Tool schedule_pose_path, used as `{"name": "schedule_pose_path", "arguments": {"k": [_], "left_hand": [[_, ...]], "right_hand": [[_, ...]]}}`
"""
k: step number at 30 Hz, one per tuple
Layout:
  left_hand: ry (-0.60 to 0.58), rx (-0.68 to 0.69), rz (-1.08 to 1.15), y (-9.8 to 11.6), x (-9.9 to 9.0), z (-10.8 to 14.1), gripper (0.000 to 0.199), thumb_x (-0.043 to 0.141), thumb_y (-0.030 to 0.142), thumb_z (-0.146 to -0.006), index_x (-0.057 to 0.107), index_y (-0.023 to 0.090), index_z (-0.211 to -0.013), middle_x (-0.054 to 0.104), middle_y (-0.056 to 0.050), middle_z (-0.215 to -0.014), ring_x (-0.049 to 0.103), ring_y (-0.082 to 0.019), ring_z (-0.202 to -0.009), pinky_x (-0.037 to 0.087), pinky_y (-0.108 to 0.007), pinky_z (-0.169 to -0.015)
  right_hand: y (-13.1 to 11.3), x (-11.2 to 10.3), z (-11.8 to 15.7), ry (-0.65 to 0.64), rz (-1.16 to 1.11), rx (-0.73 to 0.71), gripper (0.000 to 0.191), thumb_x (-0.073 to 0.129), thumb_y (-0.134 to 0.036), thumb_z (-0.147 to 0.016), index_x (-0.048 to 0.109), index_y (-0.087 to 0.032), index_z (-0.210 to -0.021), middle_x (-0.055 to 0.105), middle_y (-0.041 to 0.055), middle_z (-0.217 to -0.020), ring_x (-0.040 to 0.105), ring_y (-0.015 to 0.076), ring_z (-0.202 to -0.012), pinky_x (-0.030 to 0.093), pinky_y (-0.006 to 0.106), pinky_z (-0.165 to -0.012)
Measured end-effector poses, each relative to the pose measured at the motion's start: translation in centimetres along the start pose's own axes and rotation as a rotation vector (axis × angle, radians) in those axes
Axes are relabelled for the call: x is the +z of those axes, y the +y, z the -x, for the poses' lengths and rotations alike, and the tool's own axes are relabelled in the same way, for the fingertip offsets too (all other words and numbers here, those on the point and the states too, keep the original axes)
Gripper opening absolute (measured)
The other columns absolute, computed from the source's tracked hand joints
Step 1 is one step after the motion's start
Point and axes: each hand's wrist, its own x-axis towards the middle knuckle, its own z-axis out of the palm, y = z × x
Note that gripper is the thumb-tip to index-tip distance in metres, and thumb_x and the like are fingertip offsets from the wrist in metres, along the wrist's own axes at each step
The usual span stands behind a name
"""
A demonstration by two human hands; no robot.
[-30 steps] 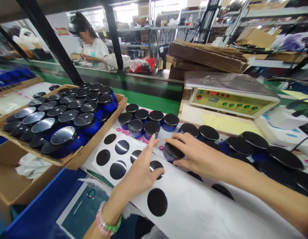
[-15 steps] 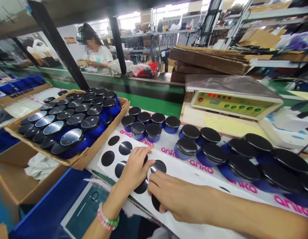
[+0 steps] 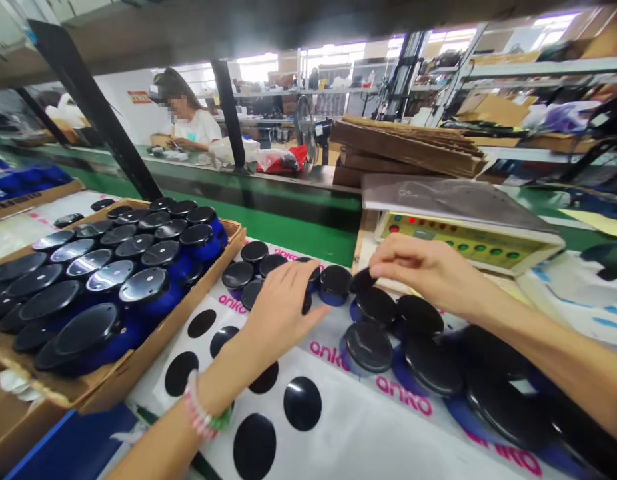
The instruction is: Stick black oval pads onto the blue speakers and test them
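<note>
My right hand (image 3: pixel 413 263) pinches a thin black disc (image 3: pixel 363 280) by its edge, just above the blue cups with black tops (image 3: pixel 379 305). My left hand (image 3: pixel 283 297) hovers with fingers spread over other cups in the back row, some of which it hides; nothing shows in it. Below my hands lies a white sheet (image 3: pixel 283 460) with several round black stickers (image 3: pixel 302 403). A pink and green bead bracelet (image 3: pixel 201 413) circles my left wrist.
A cardboard tray (image 3: pixel 158 350) full of blue cups stands at the left. Behind my right hand is a control box (image 3: pixel 468 250) with lit buttons. A person (image 3: pixel 196 127) sits beyond the green bench. Flattened cardboard (image 3: pixel 408 150) is stacked at the back.
My right hand has risen from the sticker sheet to the cups with a black disc. My left hand has moved up off the sheet towards the cups. The view has shifted.
</note>
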Motion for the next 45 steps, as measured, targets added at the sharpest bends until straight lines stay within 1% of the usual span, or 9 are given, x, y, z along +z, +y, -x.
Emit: {"name": "schedule_pose_path", "arguments": {"k": [2, 4, 8, 11, 18, 22, 27, 33, 45], "left_hand": [[-0.070, 0.000, -0.023, -0.3, 1.2, -2.7, 0.080, 0.073, 0.044, -0.072, 0.035, 0.011, -0.134, 0.053, -0.015, -0.130, 0.044, -0.030, -0.125, 0.030, -0.050, -0.108], [-0.122, -0.026, 0.008, -0.6, 2.3, -4.0, 0.093, 0.074, 0.049, -0.069, 0.027, 0.009, -0.139, 0.057, -0.015, -0.126, 0.045, -0.029, -0.125, 0.023, -0.052, -0.112], [-0.130, -0.109, 0.119, -0.8, 3.3, -3.9, 0.095, 0.075, 0.043, -0.070, 0.020, 0.014, -0.142, 0.064, -0.009, -0.121, 0.047, -0.025, -0.123, 0.028, -0.046, -0.110], [-0.131, -0.131, 0.139, -1.0, 3.3, -3.6, 0.099, 0.077, 0.041, -0.068, 0.018, 0.015, -0.143, 0.063, -0.008, -0.122, 0.044, -0.027, -0.126, 0.033, -0.044, -0.106], [-0.133, -0.121, 0.137, -1.1, 3.5, -3.8, 0.100, 0.077, 0.037, -0.068, 0.015, 0.016, -0.144, 0.064, -0.007, -0.121, 0.044, -0.029, -0.126, 0.034, -0.045, -0.104], [-0.125, -0.099, 0.130, -1.1, 3.6, -3.7, 0.097, 0.077, 0.035, -0.069, 0.015, 0.020, -0.144, 0.065, -0.004, -0.118, 0.047, -0.029, -0.122, 0.036, -0.046, -0.103], [-0.123, -0.091, 0.107, -1.1, 3.5, -3.8, 0.095, 0.076, 0.034, -0.070, 0.017, 0.017, -0.143, 0.065, -0.004, -0.117, 0.048, -0.026, -0.120, 0.035, -0.044, -0.105], [-0.119, -0.075, 0.103, -1.1, 3.6, -3.7, 0.097, 0.077, 0.034, -0.069, 0.016, 0.020, -0.142, 0.064, -0.004, -0.120, 0.050, -0.025, -0.120, 0.032, -0.044, -0.107], [-0.092, -0.068, 0.088, -1.0, 3.6, -3.8, 0.091, 0.077, 0.032, -0.068, 0.022, 0.022, -0.140, 0.064, -0.005, -0.117, 0.051, -0.028, -0.118, 0.041, -0.046, -0.099]], "right_hand": [[1.8, 0.0, -2.1, 0.049, -0.120, 0.098, 0.026, 0.070, -0.046, -0.075, 0.067, -0.020, -0.075, 0.061, -0.0001, -0.071, 0.050, 0.0122, -0.061, 0.039, 0.025, -0.058], [3.2, 0.6, -3.3, 0.029, -0.264, 0.247, 0.032, 0.076, -0.047, -0.068, 0.066, -0.019, -0.081, 0.061, -0.0008, -0.067, 0.050, 0.0118, -0.058, 0.038, 0.025, -0.055], [5.0, 2.3, -3.9, -0.064, -0.398, 0.466, 0.039, 0.080, -0.049, -0.061, 0.059, -0.017, -0.071, 0.055, -0.0021, -0.053, 0.046, 0.0109, -0.048, 0.028, 0.024, -0.045], [5.5, 3.1, -3.7, -0.093, -0.441, 0.519, 0.042, 0.077, -0.053, -0.063, 0.058, -0.016, -0.067, 0.052, -0.0024, -0.055, 0.042, 0.0092, -0.049, 0.026, 0.023, -0.046], [5.5, 3.9, -3.2, -0.058, -0.493, 0.618, 0.041, 0.076, -0.052, -0.064, 0.057, -0.016, -0.067, 0.052, -0.0023, -0.067, 0.042, 0.0115, -0.063, 0.027, 0.025, -0.056], [5.8, 4.1, -3.3, -0.051, -0.472, 0.637, 0.042, 0.076, -0.053, -0.061, 0.057, -0.016, -0.068, 0.054, -0.0013, -0.068, 0.043, 0.0127, -0.064, 0.028, 0.026, -0.058], [5.8, 4.2, -3.3, -0.044, -0.438, 0.646, 0.044, 0.077, -0.055, -0.059, 0.058, -0.017, -0.068, 0.054, -0.0015, -0.067, 0.043, 0.0127, -0.062, 0.028, 0.026, -0.057], [5.7, 4.4, -3.3, 0.001, -0.314, 0.551, 0.044, 0.075, -0.057, -0.062, 0.057, -0.017, -0.066, 0.055, -0.0017, -0.066, 0.047, 0.0146, -0.068, 0.032, 0.027, -0.062], [6.0, 4.8, -3.1, 0.029, -0.132, 0.437, 0.034, 0.062, -0.052, -0.072, 0.050, -0.021, -0.065, 0.053, -0.0007, -0.065, 0.048, 0.0159, -0.063, 0.035, 0.028, -0.056]]}}
